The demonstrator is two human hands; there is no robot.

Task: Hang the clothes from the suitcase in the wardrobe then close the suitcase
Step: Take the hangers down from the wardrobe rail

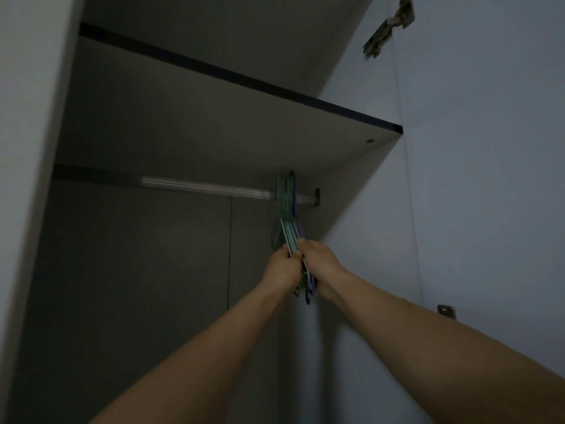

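Note:
A bunch of several green and purple hangers (287, 215) hangs at the right end of the wardrobe's metal rail (201, 187). Both my arms reach up into the open wardrobe. My left hand (282, 266) grips the lower left side of the hanger bunch. My right hand (321, 261) grips the bunch from the right, touching the left hand. The hangers carry no clothes. Neither the suitcase nor the clothes are in view.
A shelf (305, 117) runs just above the rail. The wardrobe's right side panel (351, 209) stands close beside the hangers. The open door (489, 179) with a hinge (388, 26) is at right. The rail left of the hangers is bare.

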